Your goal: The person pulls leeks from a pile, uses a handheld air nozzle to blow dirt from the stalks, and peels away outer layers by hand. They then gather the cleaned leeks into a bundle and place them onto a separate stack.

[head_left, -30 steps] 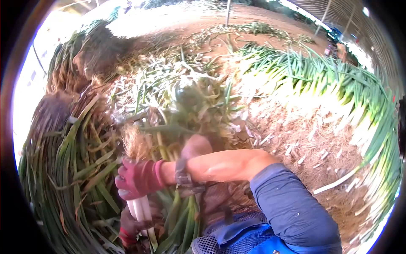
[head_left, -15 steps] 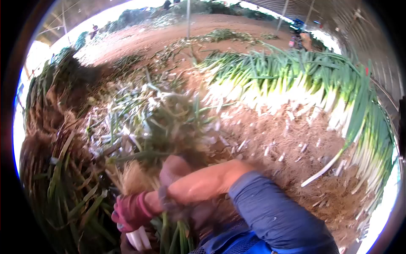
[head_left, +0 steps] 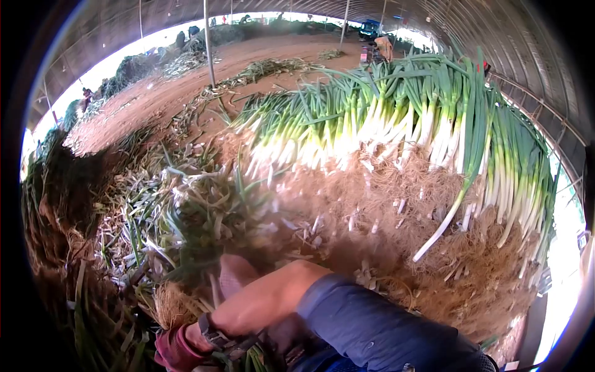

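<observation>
Camera has tipped up since a second ago, so the red-gloved right hand [head_left: 176, 350] now sits half cropped at the bottom edge, grip impossible to tell, against the leek bunch [head_left: 168, 305], only its roots showing; left hand unseen, stacked leeks [head_left: 403, 124] ahead.

Dark red glove on the right hand [head_left: 175, 351], navy blue sleeve [head_left: 378, 328], black watch strap [head_left: 218, 338], straw-yellow root tuft [head_left: 168, 304], stacked leeks [head_left: 409, 118] gleaming white below and deep green up top, tan root litter [head_left: 396, 229], pale green trimmings [head_left: 204, 211], reddish-brown dirt floor [head_left: 186, 87]
</observation>
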Demonstrator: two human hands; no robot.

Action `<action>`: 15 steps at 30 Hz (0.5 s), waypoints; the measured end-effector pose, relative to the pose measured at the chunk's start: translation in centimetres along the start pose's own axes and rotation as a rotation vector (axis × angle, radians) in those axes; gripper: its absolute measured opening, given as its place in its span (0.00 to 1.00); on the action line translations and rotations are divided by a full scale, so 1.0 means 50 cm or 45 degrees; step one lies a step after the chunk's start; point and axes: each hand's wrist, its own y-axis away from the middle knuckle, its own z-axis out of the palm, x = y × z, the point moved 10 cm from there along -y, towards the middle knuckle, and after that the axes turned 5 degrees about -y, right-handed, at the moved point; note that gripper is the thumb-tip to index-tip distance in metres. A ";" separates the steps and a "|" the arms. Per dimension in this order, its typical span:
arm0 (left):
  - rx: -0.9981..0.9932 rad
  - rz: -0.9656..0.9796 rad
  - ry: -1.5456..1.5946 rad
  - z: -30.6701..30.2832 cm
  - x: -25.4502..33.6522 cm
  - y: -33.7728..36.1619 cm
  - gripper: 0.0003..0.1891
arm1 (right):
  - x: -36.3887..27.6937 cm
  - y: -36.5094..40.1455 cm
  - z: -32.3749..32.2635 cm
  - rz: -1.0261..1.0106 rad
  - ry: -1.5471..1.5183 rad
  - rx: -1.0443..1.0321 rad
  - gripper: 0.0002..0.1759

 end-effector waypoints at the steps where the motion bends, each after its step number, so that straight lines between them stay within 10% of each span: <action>1: -0.050 -0.062 0.086 0.018 -0.008 -0.016 0.37 | 0.001 -0.006 -0.013 0.004 -0.005 0.060 0.15; 9: -0.315 -0.199 0.400 0.159 0.002 -0.152 0.29 | 0.169 0.033 -0.087 0.407 0.183 0.207 0.11; 15: -0.452 -0.108 0.510 0.280 0.081 -0.268 0.24 | 0.361 0.271 -0.704 0.559 0.623 0.318 0.10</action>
